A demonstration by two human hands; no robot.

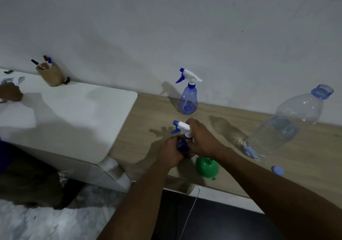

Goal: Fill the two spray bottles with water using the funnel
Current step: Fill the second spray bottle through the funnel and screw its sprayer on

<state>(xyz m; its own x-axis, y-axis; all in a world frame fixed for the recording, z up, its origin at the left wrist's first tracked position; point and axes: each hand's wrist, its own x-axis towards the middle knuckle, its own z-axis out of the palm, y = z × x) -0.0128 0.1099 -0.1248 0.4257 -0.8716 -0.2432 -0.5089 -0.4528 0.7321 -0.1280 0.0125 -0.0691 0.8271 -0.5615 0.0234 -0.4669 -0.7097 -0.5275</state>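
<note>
Head view: two hands work on a spray bottle at the front of a wooden table.

On the wooden table (231, 121), the left hand (171, 151) is clenched around the dark blue body of the near spray bottle (182, 144), and the right hand (201, 139) grasps its white trigger head at the neck. A green funnel (206, 166) lies on its side just beside that bottle, near the table's front edge. A second spray bottle (188, 95) stands upright well behind, close to the wall, with its head on. To the right stands a large clear water bottle (283, 126), open at the top and partly filled; its blue cap (277, 169) lies on the table nearby. A white desk (74, 110) adjoins on the left, with a pen cup (50, 75) at its back.
</note>
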